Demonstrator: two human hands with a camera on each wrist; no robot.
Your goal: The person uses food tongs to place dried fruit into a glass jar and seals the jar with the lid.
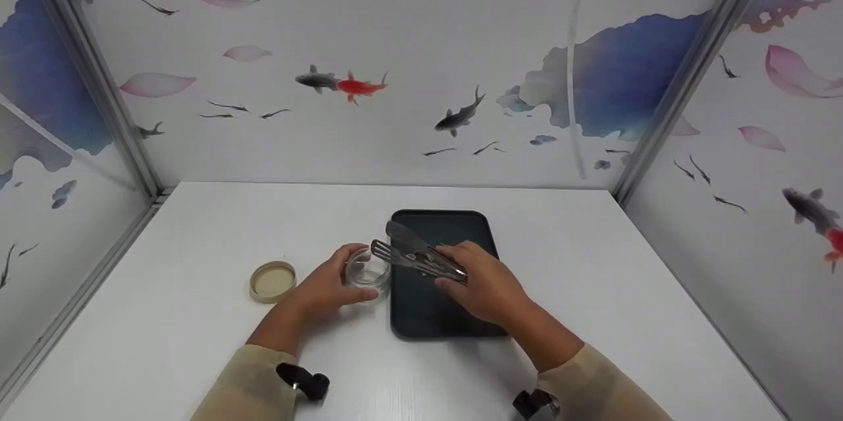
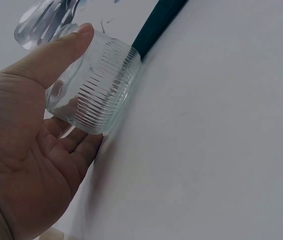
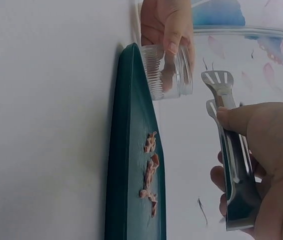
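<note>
My left hand (image 1: pixel 327 284) grips a clear glass jar (image 1: pixel 367 271), thumb on one side and fingers on the other. The jar has no lid on it and stands against the left edge of a dark tray (image 1: pixel 421 319); its ribbed wall shows in the left wrist view. My right hand (image 1: pixel 486 284) holds metal serving tongs (image 1: pixel 431 261) above the tray, their slotted heads apart and pointing toward the jar. Nothing shows between the heads. Several small, crumpled pinkish-brown pieces (image 3: pixel 150 182) lie on the tray in the right wrist view; the hand and tongs mostly hide them from the head view.
A round tan lid (image 1: pixel 272 282) lies on the white table (image 1: pixel 164 315), left of my left hand. Printed panels (image 1: pixel 395 144) with fish and petals enclose the table at the back and both sides.
</note>
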